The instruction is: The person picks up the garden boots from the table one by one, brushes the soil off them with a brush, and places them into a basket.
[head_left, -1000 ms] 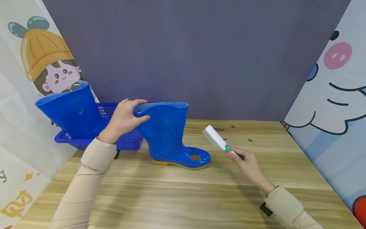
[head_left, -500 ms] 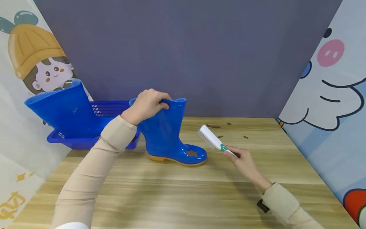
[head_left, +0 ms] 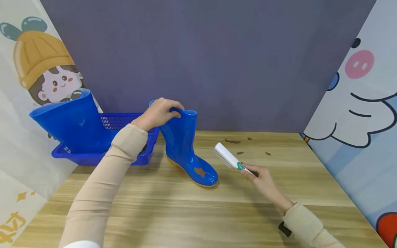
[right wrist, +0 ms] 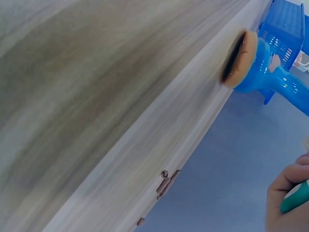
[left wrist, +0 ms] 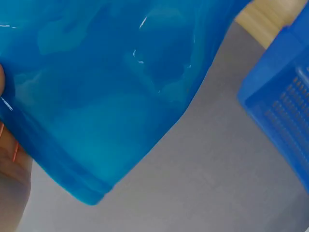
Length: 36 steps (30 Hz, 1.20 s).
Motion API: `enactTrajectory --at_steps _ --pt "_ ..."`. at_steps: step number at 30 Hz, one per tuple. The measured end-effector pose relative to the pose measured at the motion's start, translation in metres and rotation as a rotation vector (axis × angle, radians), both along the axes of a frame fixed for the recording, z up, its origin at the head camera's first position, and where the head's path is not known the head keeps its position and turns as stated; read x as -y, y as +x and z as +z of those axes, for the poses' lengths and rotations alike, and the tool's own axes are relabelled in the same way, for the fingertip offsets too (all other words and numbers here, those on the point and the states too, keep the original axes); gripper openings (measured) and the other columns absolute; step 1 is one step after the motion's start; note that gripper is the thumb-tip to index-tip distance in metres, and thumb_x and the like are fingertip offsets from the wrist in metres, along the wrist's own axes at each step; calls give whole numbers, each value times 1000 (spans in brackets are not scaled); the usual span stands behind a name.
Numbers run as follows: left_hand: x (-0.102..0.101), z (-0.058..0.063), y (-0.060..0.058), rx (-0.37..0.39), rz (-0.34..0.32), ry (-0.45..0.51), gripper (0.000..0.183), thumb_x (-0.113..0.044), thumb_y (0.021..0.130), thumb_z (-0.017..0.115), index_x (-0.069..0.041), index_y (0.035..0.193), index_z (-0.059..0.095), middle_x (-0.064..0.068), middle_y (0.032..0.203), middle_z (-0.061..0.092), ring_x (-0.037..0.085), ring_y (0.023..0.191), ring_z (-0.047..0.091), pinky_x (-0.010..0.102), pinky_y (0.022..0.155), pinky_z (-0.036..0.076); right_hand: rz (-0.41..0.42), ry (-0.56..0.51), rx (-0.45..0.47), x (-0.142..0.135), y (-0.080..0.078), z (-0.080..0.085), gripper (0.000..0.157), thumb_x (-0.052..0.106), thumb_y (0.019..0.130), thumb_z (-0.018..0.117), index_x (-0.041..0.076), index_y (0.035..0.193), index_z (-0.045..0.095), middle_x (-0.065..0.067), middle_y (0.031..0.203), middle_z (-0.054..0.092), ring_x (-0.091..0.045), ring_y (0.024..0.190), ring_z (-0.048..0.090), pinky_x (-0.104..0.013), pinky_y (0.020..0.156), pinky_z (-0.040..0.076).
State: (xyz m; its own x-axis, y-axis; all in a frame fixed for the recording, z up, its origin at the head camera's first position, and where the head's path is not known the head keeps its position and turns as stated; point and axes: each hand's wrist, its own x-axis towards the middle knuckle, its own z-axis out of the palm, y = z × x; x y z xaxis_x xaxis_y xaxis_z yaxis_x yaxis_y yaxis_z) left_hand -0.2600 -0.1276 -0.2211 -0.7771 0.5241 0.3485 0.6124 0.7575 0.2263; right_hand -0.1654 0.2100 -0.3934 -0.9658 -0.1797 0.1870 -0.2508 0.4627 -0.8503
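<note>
My left hand (head_left: 159, 112) grips the top rim of a blue rain boot (head_left: 181, 137), thumb on the near side. This boot has a yellow sole and stands with its toe pointing right and toward me. A brown star-shaped patch (head_left: 199, 172) marks the toe. In the left wrist view the boot shaft (left wrist: 116, 96) fills much of the picture, fingers at the left edge. My right hand (head_left: 263, 181) holds a white brush (head_left: 225, 155) by its handle, bristles facing down and left, right of the toe. The right wrist view shows only the brush's green part (right wrist: 295, 198).
A blue plastic basket (head_left: 147, 151) stands at the left with a second blue boot (head_left: 77, 125) leaning in it. Several small brown bits (head_left: 232, 141) lie on the wooden table (head_left: 198, 213) at the back right. A grey panel (head_left: 211, 62) rises behind.
My left hand has shifted right along the boot's rim and closed over it. The boot has turned so its toe points more toward me. The brush has stayed in my right hand.
</note>
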Motion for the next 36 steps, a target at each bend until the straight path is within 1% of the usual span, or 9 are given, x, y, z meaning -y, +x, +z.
enactTrajectory --at_steps 4,8,11,14,19,24,27,31,36 --pt "2 -10 0 4 16 82 26 -14 87 62 -10 113 64 8 115 64 24 107 59 40 92 47 21 10 1 1 -1 -2 38 19 89 60 -1 121 57 -21 127 53 -22 90 61 -21 63 48" --pt "-1 -20 6 -49 5 160 35 -22 85 66 -9 117 61 8 118 62 25 115 54 41 101 39 35 14 15 3 0 -4 37 18 90 59 -1 121 57 -21 133 46 -36 111 55 -25 75 52" --pt "-6 -29 11 -128 7 225 43 -29 81 70 -8 117 61 9 117 63 25 114 53 40 108 30 40 16 34 5 1 -5 36 18 90 59 0 121 58 -22 134 45 -38 113 53 -28 78 53" --pt "-11 -37 14 -232 21 269 50 -34 75 75 -6 115 62 9 114 64 26 113 54 38 113 19 36 20 43 9 1 -4 36 20 89 60 1 120 59 -24 132 46 -35 107 58 -27 74 52" --pt "-19 -45 18 -369 47 306 56 -36 68 79 -6 112 63 10 112 64 25 112 54 37 114 18 46 26 38 13 0 -4 35 19 89 60 0 118 61 -24 124 55 -22 86 59 -22 61 47" --pt "-25 -50 17 -373 42 349 55 -33 70 78 -5 114 62 11 115 63 25 117 51 32 113 19 55 88 -34 16 -1 -8 30 18 88 62 2 113 65 -18 115 62 -21 92 60 -22 66 48" --pt "-26 -52 15 -388 33 360 49 -29 72 77 -5 113 63 11 113 64 25 114 52 30 113 21 59 132 -51 18 -2 -11 30 19 87 62 3 111 66 -17 113 63 -16 82 58 -22 62 45" --pt "-24 -53 14 -416 26 362 44 -27 73 77 -5 110 65 11 110 65 24 110 55 29 112 23 56 161 -37 20 -2 -13 32 21 87 63 2 112 65 -13 101 67 -8 59 43 -21 50 38" --pt "-22 -53 15 -411 19 355 43 -27 74 77 -5 110 65 10 108 65 24 108 56 30 112 24 52 227 -80 21 -3 -13 32 20 87 63 3 113 65 -12 94 67 -5 48 36 -21 45 36"
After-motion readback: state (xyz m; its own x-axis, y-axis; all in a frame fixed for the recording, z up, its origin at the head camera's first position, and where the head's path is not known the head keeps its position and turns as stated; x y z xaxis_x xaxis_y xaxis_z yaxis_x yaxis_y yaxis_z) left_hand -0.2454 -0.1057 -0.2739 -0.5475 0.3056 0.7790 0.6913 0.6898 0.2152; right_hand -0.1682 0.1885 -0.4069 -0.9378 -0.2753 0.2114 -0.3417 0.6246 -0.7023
